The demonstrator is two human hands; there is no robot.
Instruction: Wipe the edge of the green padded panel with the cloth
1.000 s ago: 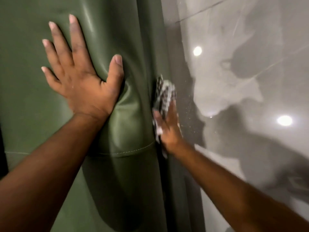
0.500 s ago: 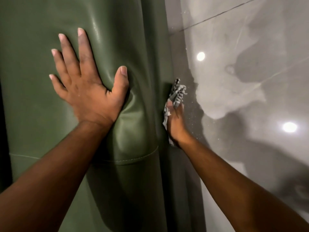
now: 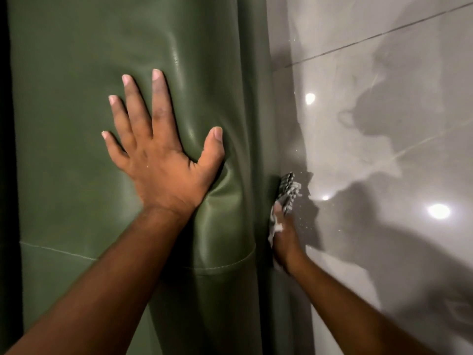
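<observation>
The green padded panel [image 3: 76,73] fills the left and middle of the head view, with a stitched seam low down. My left hand [image 3: 163,160] lies flat on its face, fingers spread, denting the padding. At the panel's right edge, my right hand [image 3: 284,239] holds a grey-and-white checked cloth [image 3: 288,190] pressed into the narrow side of the panel, where it meets the floor. Part of the cloth pokes out above my fingers; the rest is hidden under the hand.
A glossy grey tiled floor [image 3: 384,73] runs along the right of the panel, with grout lines, light reflections and small specks near the cloth. A dark gap [image 3: 5,175] borders the panel's left side.
My right hand and the cloth have slid along the panel's right edge, sitting lower in view now. The view has shifted, so my left hand appears lower and further right; it stays flat.
</observation>
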